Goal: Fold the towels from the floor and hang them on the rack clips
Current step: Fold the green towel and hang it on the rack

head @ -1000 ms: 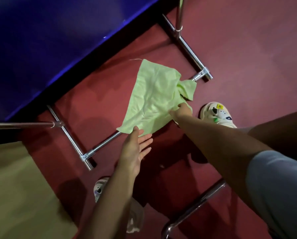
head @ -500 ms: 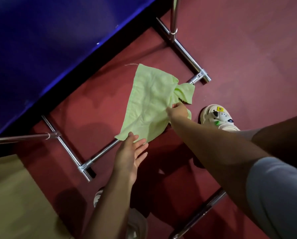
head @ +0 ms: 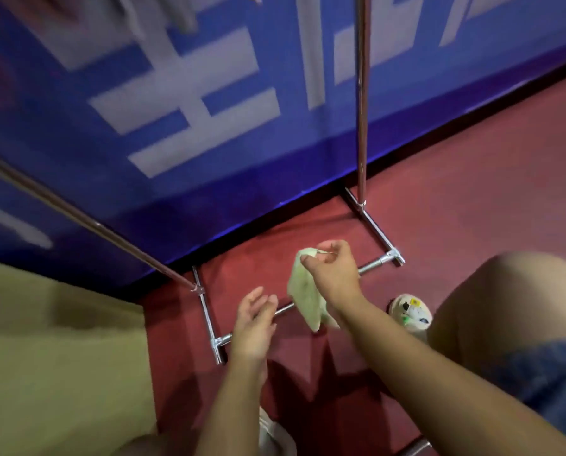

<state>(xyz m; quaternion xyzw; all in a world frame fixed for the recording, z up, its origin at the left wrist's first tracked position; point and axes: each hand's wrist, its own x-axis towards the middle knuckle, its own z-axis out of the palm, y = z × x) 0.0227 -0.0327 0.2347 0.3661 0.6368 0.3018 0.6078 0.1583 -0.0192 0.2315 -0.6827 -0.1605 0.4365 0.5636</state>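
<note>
Fingers (head: 311,260) of the right hand (head: 332,274) pinch the soft green towel (head: 303,297), now lifted off the floor (head: 472,199), hanging crumpled; the left hand (head: 253,324) waits spread.

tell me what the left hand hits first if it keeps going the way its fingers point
Probably the green towel hanging from the right hand. The left hand is open, fingers aimed up and right toward it. Depth is unclear, so it could pass in front.

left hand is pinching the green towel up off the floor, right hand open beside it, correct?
Sides are swapped. The head view shows the right hand pinching the green towel up off the floor, and the left hand open beside it.
</note>
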